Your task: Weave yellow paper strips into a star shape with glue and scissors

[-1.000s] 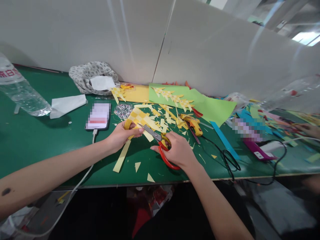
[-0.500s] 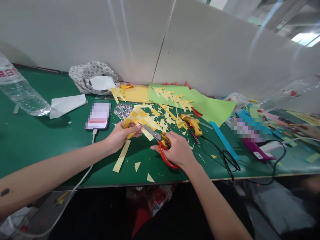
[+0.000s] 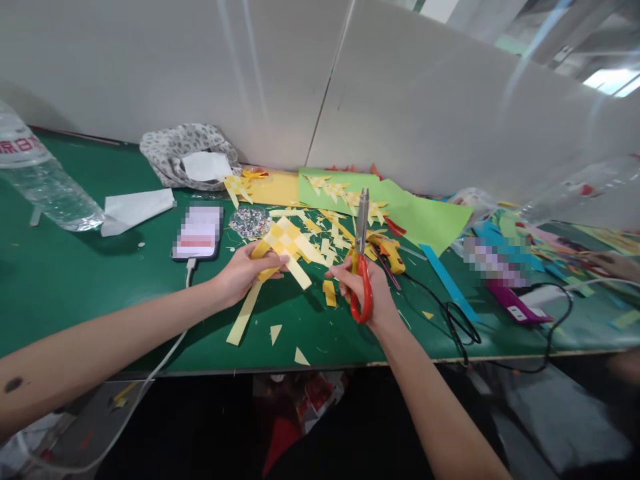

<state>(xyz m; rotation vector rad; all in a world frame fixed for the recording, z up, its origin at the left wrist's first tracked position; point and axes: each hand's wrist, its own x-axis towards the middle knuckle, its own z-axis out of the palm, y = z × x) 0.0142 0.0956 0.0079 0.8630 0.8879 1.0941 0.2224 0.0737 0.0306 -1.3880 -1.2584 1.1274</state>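
Note:
Pinched in my left hand (image 3: 245,273) is a woven yellow paper piece (image 3: 285,241), with loose strips sticking out to the right. My right hand (image 3: 367,290) holds red-and-yellow-handled scissors (image 3: 362,247), blades closed and pointing up. A small orange-yellow scrap (image 3: 329,293) is beside my right fingertips. Below my left hand a pale yellow strip (image 3: 243,315) lies on the green table (image 3: 180,333). Yellow paper scraps (image 3: 327,247) are scattered behind both hands. Several woven yellow pieces (image 3: 337,189) rest on green paper (image 3: 425,213).
A phone (image 3: 199,230) with a cable and a dish of beads (image 3: 249,222) stand left of centre. Farther left is a water bottle (image 3: 47,180). To the right are a yellow glue gun (image 3: 394,257), a blue strip (image 3: 447,280), a purple power strip (image 3: 517,303) and another person's hand (image 3: 613,265).
The scissors have moved off the paper, rightward, and turned upright with their blades closed. The orange-yellow scrap now shows near my right hand. My left hand still holds the woven piece.

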